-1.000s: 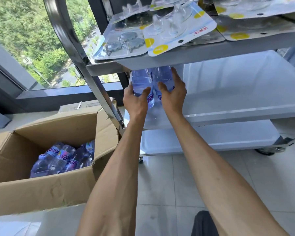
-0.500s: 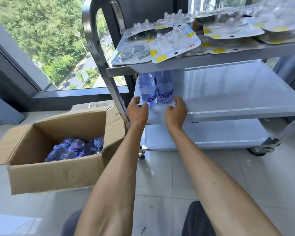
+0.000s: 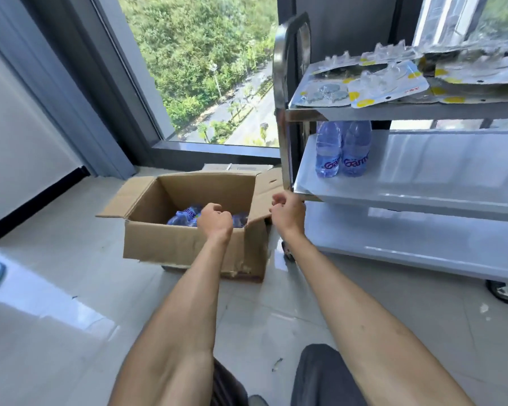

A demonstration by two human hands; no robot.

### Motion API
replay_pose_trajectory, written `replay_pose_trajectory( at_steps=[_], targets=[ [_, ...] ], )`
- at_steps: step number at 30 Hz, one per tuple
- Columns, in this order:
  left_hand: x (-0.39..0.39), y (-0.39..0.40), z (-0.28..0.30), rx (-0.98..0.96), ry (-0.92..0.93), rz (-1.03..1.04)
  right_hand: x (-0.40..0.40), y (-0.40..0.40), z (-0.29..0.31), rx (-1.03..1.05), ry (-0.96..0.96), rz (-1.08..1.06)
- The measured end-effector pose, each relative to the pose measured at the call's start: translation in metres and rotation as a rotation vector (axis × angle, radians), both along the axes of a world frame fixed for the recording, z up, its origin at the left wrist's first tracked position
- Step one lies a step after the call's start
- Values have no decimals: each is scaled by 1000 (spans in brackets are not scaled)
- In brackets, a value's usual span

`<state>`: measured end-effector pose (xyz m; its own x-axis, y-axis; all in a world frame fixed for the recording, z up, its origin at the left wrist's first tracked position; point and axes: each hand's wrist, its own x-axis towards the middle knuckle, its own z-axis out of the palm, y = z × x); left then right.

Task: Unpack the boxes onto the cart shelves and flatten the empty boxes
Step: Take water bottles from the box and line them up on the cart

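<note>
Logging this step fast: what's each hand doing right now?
Left hand: empty, fingers loosely curled, over the open box.
Right hand: empty, fingers loosely curled, beside the cart.

Two bottles (image 3: 342,150) shelved, one open box (image 3: 194,244), one cart (image 3: 408,183) (three shelves)

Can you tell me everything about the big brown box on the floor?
The cardboard box is plain brown and sits upright on the pale tiled floor, just left of the metal cart. Its top is open, flaps folded outward. Blue water bottles lie inside at the bottom. Its lower front edge looks scuffed and torn. The left hand hovers over the opening; the right hand is by the right flap.
</note>
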<state>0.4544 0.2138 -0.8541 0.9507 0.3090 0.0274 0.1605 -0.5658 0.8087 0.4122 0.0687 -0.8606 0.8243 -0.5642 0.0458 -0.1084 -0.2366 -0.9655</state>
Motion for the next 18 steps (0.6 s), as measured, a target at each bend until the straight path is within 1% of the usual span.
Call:
replay_pose_trajectory(
  at_steps=[3, 5, 9, 12, 15, 18],
  targets=[
    [25, 40, -8, 22, 34, 98, 30, 35, 0, -6, 74, 137],
    [47, 60, -16, 38, 58, 128, 52, 56, -7, -19, 142, 203],
    [100, 80, -32, 66, 117, 122, 107, 89, -31, -33, 282, 248],
    [150, 88, -52, 104, 184, 71, 154, 104, -62, -25, 418, 202],
    [197, 88, -79, 130, 300, -9, 195, 109, -98, -8, 577, 135],
    [229, 80, -108, 233, 432, -122, 224, 100, -129, 17, 780, 140]
  ],
)
